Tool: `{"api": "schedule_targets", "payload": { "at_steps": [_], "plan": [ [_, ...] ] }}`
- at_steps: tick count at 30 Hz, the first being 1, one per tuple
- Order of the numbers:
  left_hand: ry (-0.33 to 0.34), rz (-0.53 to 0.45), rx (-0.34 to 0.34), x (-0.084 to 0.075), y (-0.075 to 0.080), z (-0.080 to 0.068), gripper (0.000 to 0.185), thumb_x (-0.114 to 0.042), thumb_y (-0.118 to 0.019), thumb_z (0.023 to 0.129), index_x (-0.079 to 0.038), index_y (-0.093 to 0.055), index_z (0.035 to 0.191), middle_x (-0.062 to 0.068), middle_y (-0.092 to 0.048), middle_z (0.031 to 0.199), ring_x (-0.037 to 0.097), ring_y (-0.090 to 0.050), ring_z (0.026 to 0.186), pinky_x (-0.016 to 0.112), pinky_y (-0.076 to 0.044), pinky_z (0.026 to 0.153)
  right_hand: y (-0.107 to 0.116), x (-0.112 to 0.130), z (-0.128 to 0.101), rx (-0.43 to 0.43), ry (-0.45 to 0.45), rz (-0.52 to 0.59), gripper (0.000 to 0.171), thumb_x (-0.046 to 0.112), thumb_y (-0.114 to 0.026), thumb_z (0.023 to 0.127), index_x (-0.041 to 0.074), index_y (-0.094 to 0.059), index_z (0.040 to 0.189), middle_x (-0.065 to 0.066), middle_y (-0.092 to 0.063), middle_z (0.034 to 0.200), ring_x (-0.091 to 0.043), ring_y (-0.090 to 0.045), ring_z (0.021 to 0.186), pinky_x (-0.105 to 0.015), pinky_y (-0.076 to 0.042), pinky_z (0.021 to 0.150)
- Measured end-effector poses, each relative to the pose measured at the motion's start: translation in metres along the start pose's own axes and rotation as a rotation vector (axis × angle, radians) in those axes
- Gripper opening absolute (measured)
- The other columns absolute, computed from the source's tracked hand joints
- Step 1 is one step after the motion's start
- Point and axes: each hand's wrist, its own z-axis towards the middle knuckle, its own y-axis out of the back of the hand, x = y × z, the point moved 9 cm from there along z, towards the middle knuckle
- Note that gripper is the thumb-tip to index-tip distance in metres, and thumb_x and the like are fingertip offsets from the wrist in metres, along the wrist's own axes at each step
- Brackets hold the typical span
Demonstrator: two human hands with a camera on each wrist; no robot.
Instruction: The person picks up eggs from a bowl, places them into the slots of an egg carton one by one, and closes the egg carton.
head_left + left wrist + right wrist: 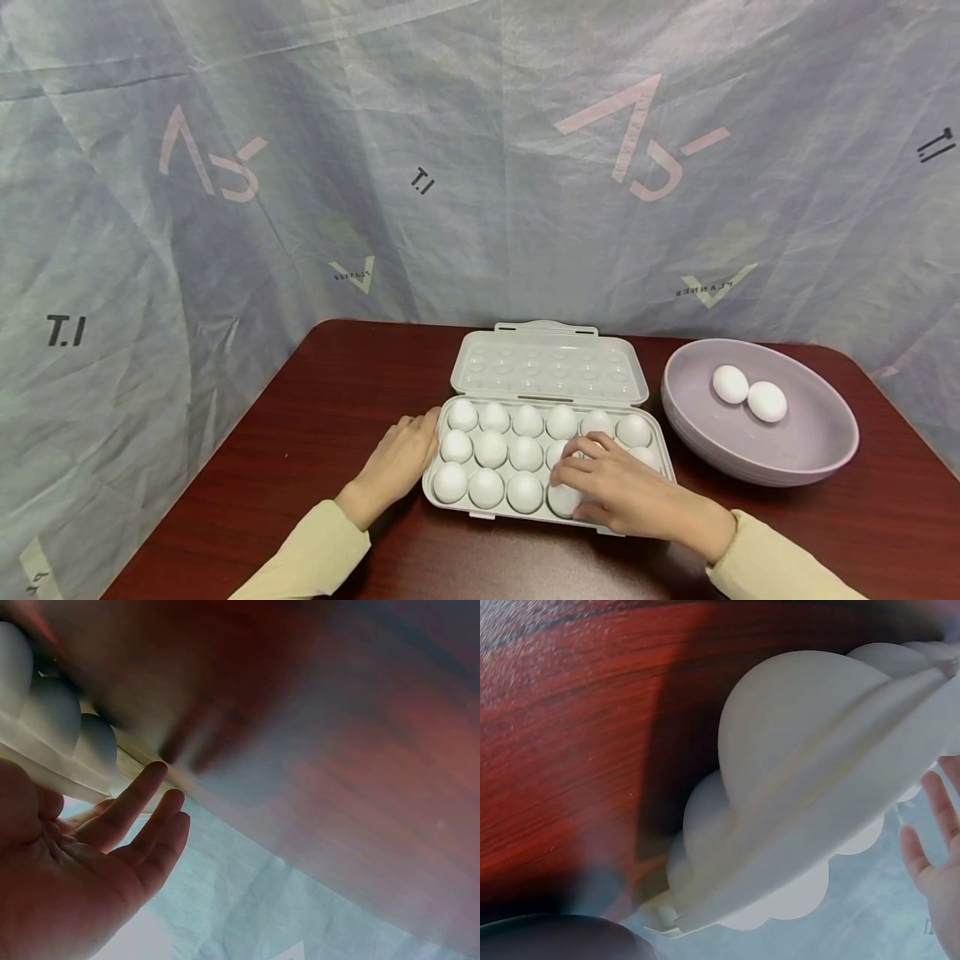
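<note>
White egg tray (447, 442), lid open, stood nearly full mid-table; two eggs (748, 394) remained in right-hand bowl (817, 454). Right hand (622, 487) grasped near-row egg (564, 498); left hand (401, 457), relaxed, steadied tray's left edge.

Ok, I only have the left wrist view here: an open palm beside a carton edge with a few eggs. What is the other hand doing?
Observer: The right hand lies over the front right eggs of the open carton, fingers bent. I cannot tell whether it grips one.
Operator: Are there any eggs outside the carton?
Observer: Yes, two eggs lie side by side in a purple bowl to the right of the carton.
</note>
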Motion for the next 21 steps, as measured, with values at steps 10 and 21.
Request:
{"api": "schedule_targets", "payload": {
  "at_steps": [10, 21],
  "plan": [
    [-0.008, -0.001, -0.011, -0.0007, 0.0014, 0.0, 0.022, -0.013, -0.049, 0.091, -0.003, -0.054, 0.109, 0.008, -0.063, 0.08, 0.029, -0.062, 0.078, 0.042, -0.048, 0.065, 0.0014, 0.0004, 0.0009, 0.001, 0.008, -0.03, 0.044, 0.026, -0.077, 0.059, 0.019, -0.06, 0.099, 0.011, -0.058, 0.098, -0.012, -0.05, 0.096, -0.037, -0.038, 0.084],
    [-0.002, -0.006, -0.002, -0.0006, 0.0007, 0.0004, 0.021, -0.013, -0.049, 0.091, -0.003, -0.053, 0.108, 0.008, -0.063, 0.08, 0.029, -0.061, 0.078, 0.042, -0.048, 0.064, 0.0038, -0.001, 0.0005, 0.01, -0.031, -0.034, 0.043, 0.028, -0.077, 0.062, 0.017, -0.06, 0.1, 0.012, -0.059, 0.098, -0.012, -0.049, 0.098, -0.037, -0.036, 0.086]
  ]
}}
